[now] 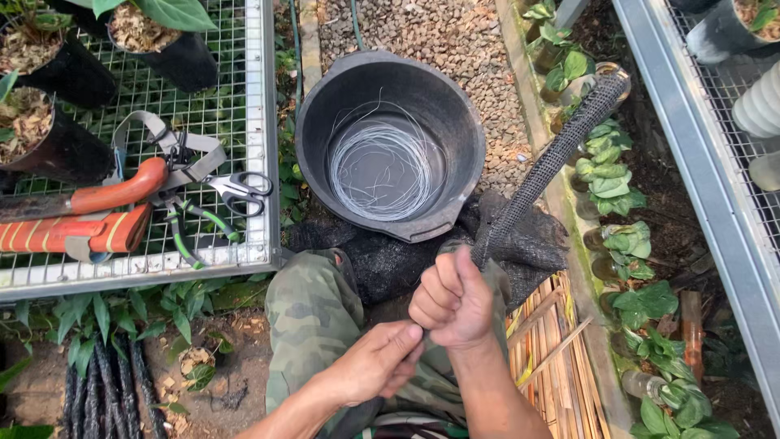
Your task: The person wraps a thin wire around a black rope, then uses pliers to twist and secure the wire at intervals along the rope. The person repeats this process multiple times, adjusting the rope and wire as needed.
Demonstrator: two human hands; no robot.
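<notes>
My right hand is closed around a long roll of black mesh netting, which slants up to the right toward the plants. My left hand sits just below it, fingers pinched against the lower end of the same roll near my right fist. Both hands hover over my lap in camouflage trousers. In front of my knees stands a black round tub holding a coil of thin pale wire. A loose heap of black netting lies under the tub's near edge.
On the wire-mesh bench at left lie a red-handled saw, scissors, green-handled pliers and black pots. Small potted green plants line the right side. Bamboo slats lie by my right knee. Gravel lies beyond the tub.
</notes>
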